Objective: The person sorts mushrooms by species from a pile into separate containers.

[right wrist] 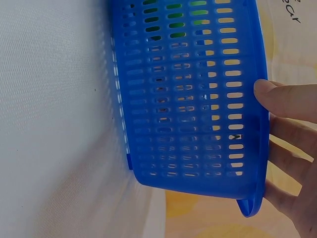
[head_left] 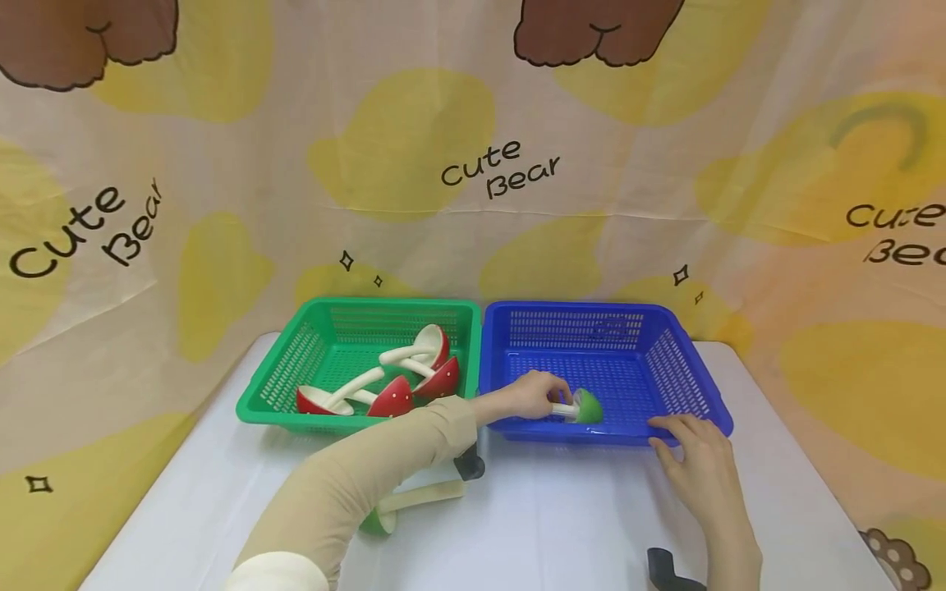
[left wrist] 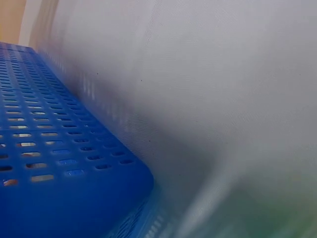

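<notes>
In the head view my left hand (head_left: pixel 534 394) reaches over the front rim of the blue basket (head_left: pixel 576 435). Its fingers hold the white stem of a green-capped toy mushroom (head_left: pixel 589 406), low inside that basket. My right hand (head_left: pixel 698 464) grips the basket's front rim near the right corner; the right wrist view shows the thumb (right wrist: pixel 292 99) on the outer side and the other fingers beyond the rim. Only the basket's perforated outer wall (left wrist: pixel 64 148) and the white tabletop appear in the left wrist view, with the left hand out of sight.
To the left, a green basket (head_left: pixel 254 406) holds several red-capped toy mushrooms (head_left: pixel 390 397). Another green-capped mushroom (head_left: pixel 421 496) lies on the white table (head_left: pixel 532 525), partly behind the left sleeve. A black wrist mount (head_left: pixel 665 566) shows by the right forearm. A printed curtain (head_left: pixel 399 139) hangs behind.
</notes>
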`<state>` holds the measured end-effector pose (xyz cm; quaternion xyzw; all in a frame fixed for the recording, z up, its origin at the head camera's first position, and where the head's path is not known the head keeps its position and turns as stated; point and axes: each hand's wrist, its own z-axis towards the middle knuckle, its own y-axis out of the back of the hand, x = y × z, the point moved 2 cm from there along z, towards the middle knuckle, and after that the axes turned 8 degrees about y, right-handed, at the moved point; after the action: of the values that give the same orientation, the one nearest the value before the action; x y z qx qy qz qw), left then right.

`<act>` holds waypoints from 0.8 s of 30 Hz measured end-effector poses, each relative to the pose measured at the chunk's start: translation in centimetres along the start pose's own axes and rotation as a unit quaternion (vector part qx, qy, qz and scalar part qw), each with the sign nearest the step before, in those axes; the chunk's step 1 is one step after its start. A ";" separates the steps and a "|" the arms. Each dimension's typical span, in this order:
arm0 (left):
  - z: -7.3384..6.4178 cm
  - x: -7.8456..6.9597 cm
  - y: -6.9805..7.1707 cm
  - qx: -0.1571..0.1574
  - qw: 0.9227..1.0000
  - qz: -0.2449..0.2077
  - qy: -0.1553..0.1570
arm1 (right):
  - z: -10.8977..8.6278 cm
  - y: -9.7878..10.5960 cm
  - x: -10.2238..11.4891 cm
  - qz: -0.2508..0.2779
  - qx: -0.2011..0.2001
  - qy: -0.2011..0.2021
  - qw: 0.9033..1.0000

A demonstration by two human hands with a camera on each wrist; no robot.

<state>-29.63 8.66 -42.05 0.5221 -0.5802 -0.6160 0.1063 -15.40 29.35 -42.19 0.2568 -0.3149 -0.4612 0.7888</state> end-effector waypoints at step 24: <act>-1.2 0.1 1.2 -0.049 0.995 0.062 -0.064 | 0.0 -0.1 -0.1 -0.002 0.000 0.000 1.000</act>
<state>-29.30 7.50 -40.85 0.4388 -0.5861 -0.6682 0.1322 -15.47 29.42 -42.26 0.2577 -0.3144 -0.4630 0.7877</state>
